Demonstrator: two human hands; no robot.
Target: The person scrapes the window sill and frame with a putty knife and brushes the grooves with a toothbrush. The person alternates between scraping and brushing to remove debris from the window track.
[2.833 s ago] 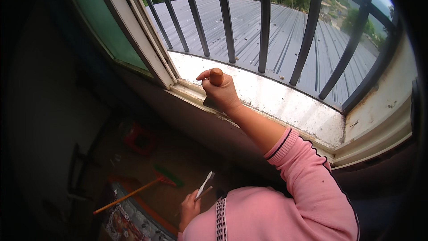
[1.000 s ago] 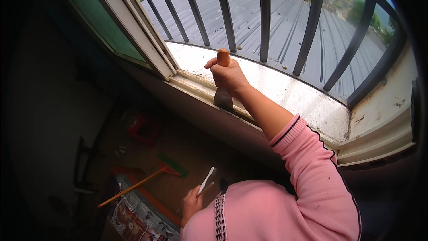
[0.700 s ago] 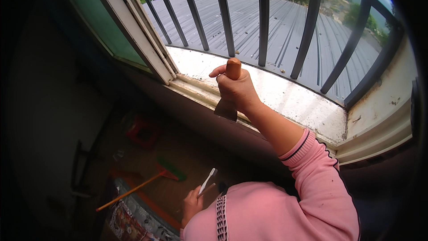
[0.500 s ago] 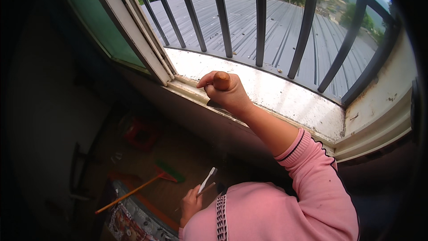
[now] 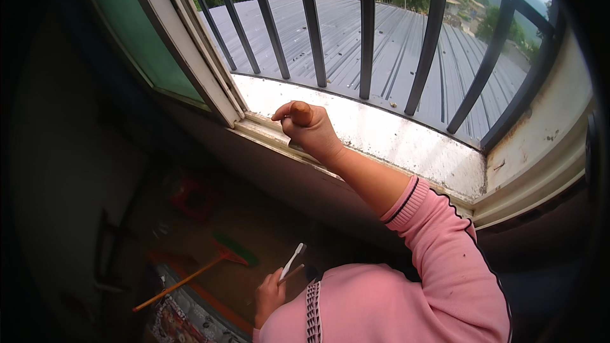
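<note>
My right hand (image 5: 319, 138) is wrapped round a tool with a rounded brown wooden handle (image 5: 301, 114), its end pointing up at me. The tool's lower part is mostly hidden under the fist; only a small greyish bit shows below. Hand and tool are over the window's sliding track (image 5: 264, 129), near the sash frame. Low in the view, my left hand (image 5: 269, 293) is closed round a white toothbrush (image 5: 291, 263) and a thin brown stick (image 5: 292, 274), both slanting up to the right.
Dark metal bars (image 5: 366, 38) stand beyond the dirt-specked white sill (image 5: 406, 146). A greenish sliding pane (image 5: 152, 44) is at the left. On the dim floor below lie a green-and-orange broom (image 5: 235, 253) and a red object (image 5: 194, 198); a patterned cover (image 5: 181, 317) is nearer me.
My right hand and its tool have shifted slightly left along the track, towards the sash. The view has tilted a little; my left hand keeps hold of the toothbrush and stick.
</note>
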